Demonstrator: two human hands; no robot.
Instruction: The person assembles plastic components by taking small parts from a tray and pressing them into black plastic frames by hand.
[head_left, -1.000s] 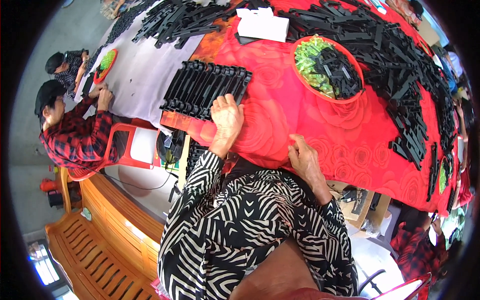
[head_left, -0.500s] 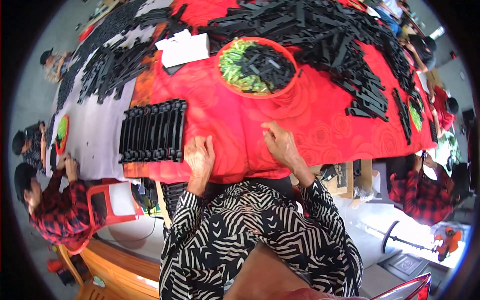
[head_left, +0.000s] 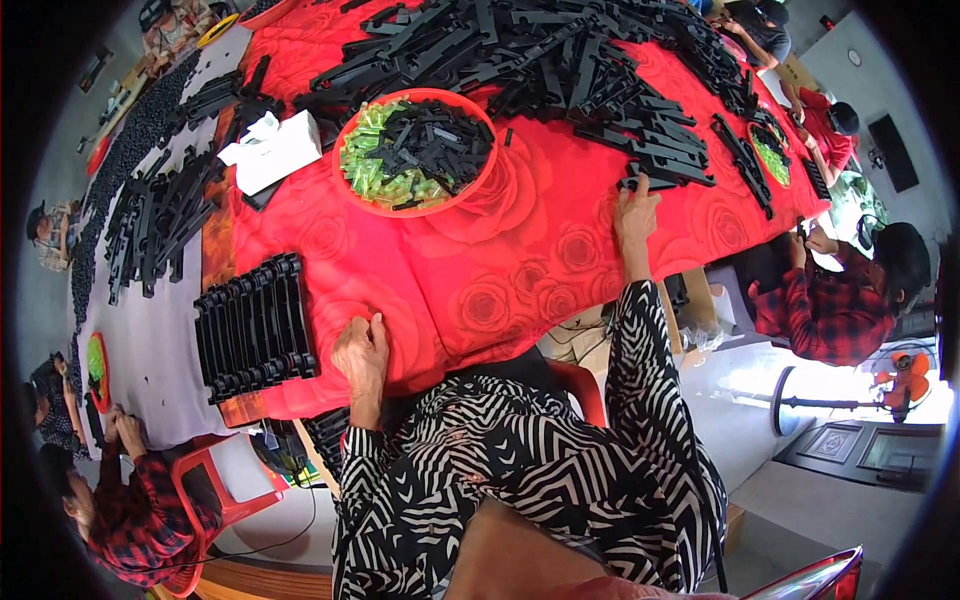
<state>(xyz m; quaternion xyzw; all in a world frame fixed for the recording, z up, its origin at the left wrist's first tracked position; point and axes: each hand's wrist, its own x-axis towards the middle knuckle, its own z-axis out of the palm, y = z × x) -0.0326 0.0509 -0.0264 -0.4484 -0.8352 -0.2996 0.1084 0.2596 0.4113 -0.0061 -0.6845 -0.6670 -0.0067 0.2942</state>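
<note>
My left hand [head_left: 362, 352] rests near the table's front edge with its fingers curled in. Nothing shows in it. Stretched out to the right, my right hand [head_left: 637, 213] has its fingertips closed on the near end of a black plastic strip [head_left: 672, 178], at the front of a large heap of such strips [head_left: 560, 60]. A row of black strips [head_left: 255, 325] lies side by side to the left of my left hand. Beyond it stands a red basin [head_left: 357, 195] with small black pieces [head_left: 430, 140] and yellow-green pieces [head_left: 370, 150].
The red rose-patterned tablecloth [head_left: 400, 270] covers my table. A white tissue box [head_left: 275, 155] stands left of the basin. More black strips [head_left: 155, 220] lie on a pale cloth at the left. People in checked shirts sit at both sides, near a red chair [head_left: 230, 500].
My right hand has gone from the middle of the table out to the strips at the right. My left hand stays near the front edge. The view has turned right.
</note>
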